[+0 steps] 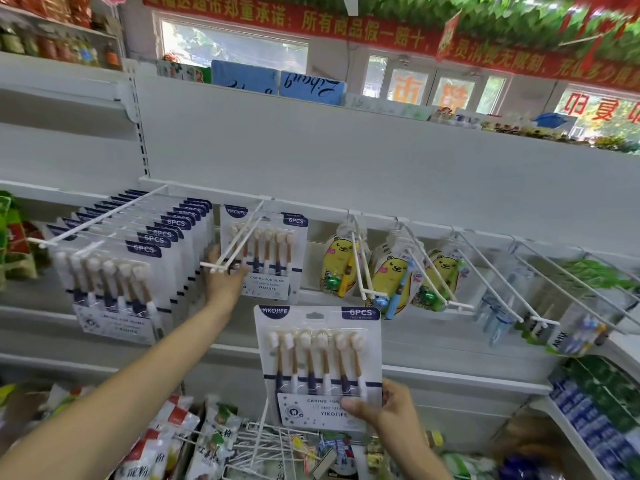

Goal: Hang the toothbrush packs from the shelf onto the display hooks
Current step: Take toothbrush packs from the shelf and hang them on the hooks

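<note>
White metal shelving [346, 150] across the whole view, back panel bare above a rail of white wire display hooks. Shop room behind: windows [235, 46] along the top, red banner [311, 22] with yellow Chinese characters, green leaf garland [485, 12] at the ceiling, bottles [52, 46] on a high shelf at upper left.

On the leftmost hook [100, 220], a long row of toothbrush packs [114, 289], six brushes each, marked 6PCS. On the next hook [239, 242], one hung pack [270, 258] far back against the panel. Left hand [223, 277] raised at the front end of this hook, fingers curled around the wire tip. Further right, yellow bear-shaped children's toothbrush packs [337, 265] on three hooks, then clear packs [502, 299], blurred, on hooks beyond.

Held pack [317, 365], YIKOJIFE 6PCS, upright in mid-air below and right of the hook, not on any hook, well apart from the hung pack. Right hand [384, 407] gripping its lower right corner, thumb across the printed front, other fingers behind the card.

Below: loose white wire hooks [263, 441] in a tangle on the lower shelf, bagged goods [166, 434] with red and green print to their left, stacked blue and green boxes [595, 410] on the shelf at lower right.
</note>
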